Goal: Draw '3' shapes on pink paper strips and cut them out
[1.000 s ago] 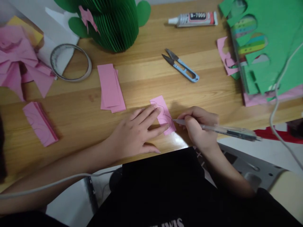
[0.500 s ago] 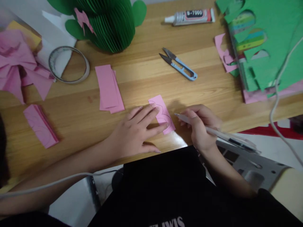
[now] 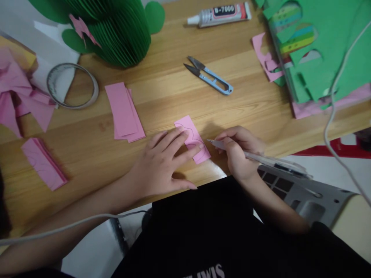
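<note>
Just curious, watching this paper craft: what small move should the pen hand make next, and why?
Probably lower the pen tip onto the pink slip beside its drawn curve: the right hand holds the pen just off the slip's right edge, and the left hand pins the slip flat on the table.

On the tabletop, near the front edge, paper slip; just right, pen. Behind, snips, then glue tube. Left, strip stack; beyond, tape ring.

Your left hand lies flat (palm down, fingers spread); just beside it your right hand curls, pinching.
</note>
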Motion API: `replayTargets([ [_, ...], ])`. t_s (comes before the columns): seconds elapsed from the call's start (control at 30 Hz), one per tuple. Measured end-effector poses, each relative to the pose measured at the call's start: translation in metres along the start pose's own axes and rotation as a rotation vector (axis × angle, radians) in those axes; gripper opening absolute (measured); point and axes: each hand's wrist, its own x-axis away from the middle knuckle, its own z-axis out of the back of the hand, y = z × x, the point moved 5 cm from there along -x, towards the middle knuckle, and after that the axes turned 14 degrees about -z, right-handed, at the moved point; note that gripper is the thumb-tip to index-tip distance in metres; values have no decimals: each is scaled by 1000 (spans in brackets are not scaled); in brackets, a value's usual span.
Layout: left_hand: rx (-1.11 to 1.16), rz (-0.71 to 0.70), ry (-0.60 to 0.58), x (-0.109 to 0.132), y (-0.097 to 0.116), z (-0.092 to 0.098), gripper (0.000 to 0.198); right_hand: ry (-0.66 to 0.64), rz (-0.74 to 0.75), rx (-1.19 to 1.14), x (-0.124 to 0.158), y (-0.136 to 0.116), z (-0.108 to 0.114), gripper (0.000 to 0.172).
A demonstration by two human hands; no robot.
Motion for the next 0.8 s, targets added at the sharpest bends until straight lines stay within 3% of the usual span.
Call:
replayTargets([
  [0.43,-7,29,-39,-2,1,-1,76,-4,99,129,1,-19,-2,21],
  [0.8,-83,21,-56,-3,3,-1,79,-16,138,149,2,-19,-4,20],
])
